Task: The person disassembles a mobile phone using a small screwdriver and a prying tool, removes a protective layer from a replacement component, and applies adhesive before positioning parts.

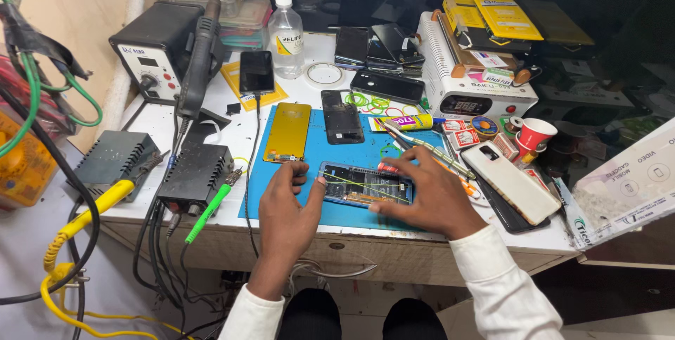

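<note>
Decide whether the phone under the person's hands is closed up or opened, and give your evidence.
Opened. The phone lies flat on the blue mat with its back off, showing internal parts and circuitry. Both hands touch its ends.

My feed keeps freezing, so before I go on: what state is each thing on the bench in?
Opened phone: back off, insides exposed, flat on the blue mat.
Left hand: thumb on the phone's left end.
Right hand: fingers pressing its right end.
Gold panel: lying flat, loose.
Dark phone: screen off, cable plugged in.
Clear bottle: upright, capped.
Red cup: upright.
</note>
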